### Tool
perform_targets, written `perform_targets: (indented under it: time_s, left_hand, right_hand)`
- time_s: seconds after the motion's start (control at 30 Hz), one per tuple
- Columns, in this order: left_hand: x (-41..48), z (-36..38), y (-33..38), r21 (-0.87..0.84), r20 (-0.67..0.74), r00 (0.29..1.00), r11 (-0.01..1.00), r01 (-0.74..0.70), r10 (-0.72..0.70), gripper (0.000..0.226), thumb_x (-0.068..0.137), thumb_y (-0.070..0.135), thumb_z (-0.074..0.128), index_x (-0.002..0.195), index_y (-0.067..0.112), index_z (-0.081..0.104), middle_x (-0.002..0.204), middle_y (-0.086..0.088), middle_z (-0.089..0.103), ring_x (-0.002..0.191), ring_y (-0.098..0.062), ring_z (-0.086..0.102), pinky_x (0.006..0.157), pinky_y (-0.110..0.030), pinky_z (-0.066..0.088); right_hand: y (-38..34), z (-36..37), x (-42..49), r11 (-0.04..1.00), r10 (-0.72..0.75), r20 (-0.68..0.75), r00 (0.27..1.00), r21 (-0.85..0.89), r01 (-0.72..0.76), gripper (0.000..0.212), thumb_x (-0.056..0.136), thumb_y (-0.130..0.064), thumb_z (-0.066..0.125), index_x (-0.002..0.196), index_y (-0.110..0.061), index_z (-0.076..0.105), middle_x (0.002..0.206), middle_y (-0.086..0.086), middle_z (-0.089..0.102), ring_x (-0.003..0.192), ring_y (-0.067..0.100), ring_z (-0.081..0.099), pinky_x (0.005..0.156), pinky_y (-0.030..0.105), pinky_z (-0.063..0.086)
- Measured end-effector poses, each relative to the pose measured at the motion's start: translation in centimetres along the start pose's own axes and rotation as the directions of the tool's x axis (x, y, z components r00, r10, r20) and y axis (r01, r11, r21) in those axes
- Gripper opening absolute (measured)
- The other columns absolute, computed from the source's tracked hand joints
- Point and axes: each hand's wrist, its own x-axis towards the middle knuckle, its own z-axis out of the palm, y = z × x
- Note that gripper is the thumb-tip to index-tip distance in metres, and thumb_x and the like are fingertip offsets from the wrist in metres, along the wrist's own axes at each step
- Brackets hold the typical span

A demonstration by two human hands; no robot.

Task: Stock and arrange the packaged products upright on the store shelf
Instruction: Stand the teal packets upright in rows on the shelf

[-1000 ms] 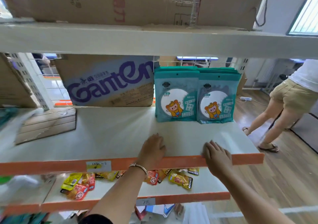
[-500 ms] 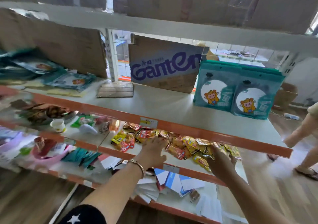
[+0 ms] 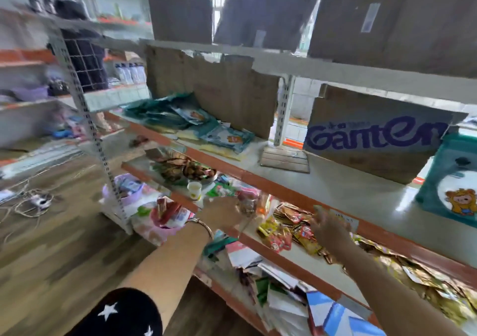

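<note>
A loose pile of teal packages [image 3: 185, 121] lies flat on the left part of the orange-edged shelf [image 3: 232, 167]. One teal package with a cartoon bear [image 3: 454, 188] stands upright at the far right of that shelf. My left hand [image 3: 222, 213] hangs in the air in front of the shelf below, fingers relaxed, holding nothing, a bracelet on the wrist. My right hand [image 3: 327, 226] hovers blurred before the orange shelf edge, fingers spread and empty. Both hands are well away from the teal packages.
A cardboard box marked Ganten [image 3: 371, 144] and a torn cardboard sheet [image 3: 211, 90] stand at the back of the shelf. The lower shelf holds yellow and red snack packets [image 3: 286, 227], a paper cup [image 3: 194, 189] and a bowl. Cables lie on the wooden floor at left.
The view has swung left, bringing the flat teal pile into sight. Both hands left the shelf edge, dropped and moved left with the view. The upright packages slid to the right border.
</note>
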Motion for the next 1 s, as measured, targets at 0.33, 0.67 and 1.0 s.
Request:
perform_targets:
  time_s: [0.33,0.67,1.0]
  left_hand:
    - [2.3,-8.1,-19.4,-0.212,0.027,0.99,0.967,0.144,-0.142,0.036,0.09,0.03,0.051,0.122,0.015,0.054,0.12,-0.006,0.06,0.109,-0.023,0.056,0.089,-0.032,0.043]
    - [9.4,-10.4,-27.7,-0.174,0.015,0.995,0.98,0.097,-0.096,0.034,0.088,0.025,0.051,0.122,0.02,0.053,0.118,-0.004,0.059,0.104,-0.022,0.057,0.092,-0.038,0.048]
    - [22.6,-13.8,-34.7,-0.237,-0.015,0.994,0.966,0.104,-0.111,0.039,0.09,0.012,0.051,0.129,0.012,0.049,0.129,-0.008,0.055,0.113,-0.026,0.054,0.086,-0.027,0.042]
  right_hand:
    - [-21.4,6.2,7.9,0.95,-0.247,-0.113,0.962,0.169,0.263,0.034,0.095,-0.025,0.044,0.127,-0.024,0.054,0.113,0.009,0.067,0.106,0.028,0.06,0.095,0.037,0.041]
    - [-30.4,7.8,15.9,0.933,-0.32,-0.124,0.939,0.129,0.335,0.029,0.094,-0.018,0.042,0.12,-0.018,0.057,0.107,0.004,0.069,0.103,0.028,0.06,0.096,0.034,0.035]
    - [-37.9,8.3,30.6,0.931,-0.271,-0.135,0.953,0.217,0.295,0.029,0.097,-0.018,0.039,0.117,-0.009,0.058,0.104,0.014,0.066,0.096,0.032,0.06,0.082,0.037,0.045]
